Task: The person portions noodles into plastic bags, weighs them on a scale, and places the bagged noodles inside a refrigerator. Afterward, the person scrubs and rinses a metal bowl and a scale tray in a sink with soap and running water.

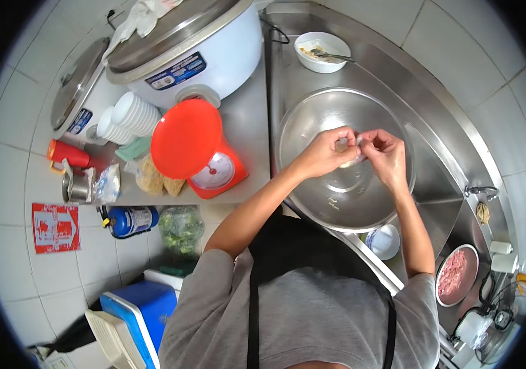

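Over a wide steel mixing bowl (304,194), my left hand (332,151) and my right hand (387,157) meet fingertip to fingertip. Both are closed in a pinch on one small pale piece (354,162), mostly covered by my fingers, so its kind is unclear. A few small bits cling to the bowl's inner wall below my hands. Behind the bowl stands a white bowl (304,56) holding food remains and a spoon (332,56). A white and blue bowl (386,242) sits close to the mixing bowl's near edge, under my right forearm.
To the left are a red kitchen scale (188,140), large rice cookers (232,49), stacked white cups (134,114) and bagged items (150,177). At right, a bowl of pink minced meat (453,273) sits below a tap (483,192). A blue cooler (149,307) stands lower left.
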`<control>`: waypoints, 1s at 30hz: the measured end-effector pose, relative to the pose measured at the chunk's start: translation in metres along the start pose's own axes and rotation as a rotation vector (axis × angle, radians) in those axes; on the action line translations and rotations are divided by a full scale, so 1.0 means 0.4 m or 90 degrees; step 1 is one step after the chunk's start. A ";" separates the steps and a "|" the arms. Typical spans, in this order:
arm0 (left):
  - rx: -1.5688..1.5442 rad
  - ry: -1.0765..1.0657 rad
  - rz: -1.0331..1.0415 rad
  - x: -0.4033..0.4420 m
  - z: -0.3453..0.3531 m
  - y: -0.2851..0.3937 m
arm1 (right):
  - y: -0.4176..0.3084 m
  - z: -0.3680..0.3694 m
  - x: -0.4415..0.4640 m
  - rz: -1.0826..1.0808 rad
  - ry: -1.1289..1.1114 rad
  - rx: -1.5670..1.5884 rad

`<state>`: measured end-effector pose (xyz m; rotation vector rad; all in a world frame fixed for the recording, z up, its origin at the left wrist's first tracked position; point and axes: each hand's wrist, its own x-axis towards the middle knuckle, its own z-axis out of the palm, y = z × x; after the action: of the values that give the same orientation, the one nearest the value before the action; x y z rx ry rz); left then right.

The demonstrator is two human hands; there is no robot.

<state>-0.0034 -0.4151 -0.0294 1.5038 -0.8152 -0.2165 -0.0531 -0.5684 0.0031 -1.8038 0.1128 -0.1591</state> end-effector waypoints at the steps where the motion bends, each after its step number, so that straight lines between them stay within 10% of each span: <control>1: -0.078 -0.034 -0.085 -0.010 0.002 -0.012 | 0.003 -0.004 -0.003 -0.031 -0.020 -0.062; 4: -0.165 -0.095 -0.210 -0.047 0.015 0.000 | 0.014 -0.010 -0.022 -0.228 -0.040 -0.253; 23: -0.056 0.008 -0.286 -0.454 -0.175 0.196 | -0.120 0.175 -0.161 -0.182 -0.022 -0.067; 28: -0.212 0.712 -0.255 -0.817 -0.481 0.172 | -0.169 0.547 -0.325 -0.058 -0.525 -0.030; 30: -0.348 0.761 -0.087 -0.915 -0.646 0.135 | -0.134 0.741 -0.318 -0.131 -0.475 -0.035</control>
<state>-0.1340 0.0152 -0.0692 0.9043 0.3006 0.3344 -0.1291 -0.2512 -0.0196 -1.8189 -0.6015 0.3778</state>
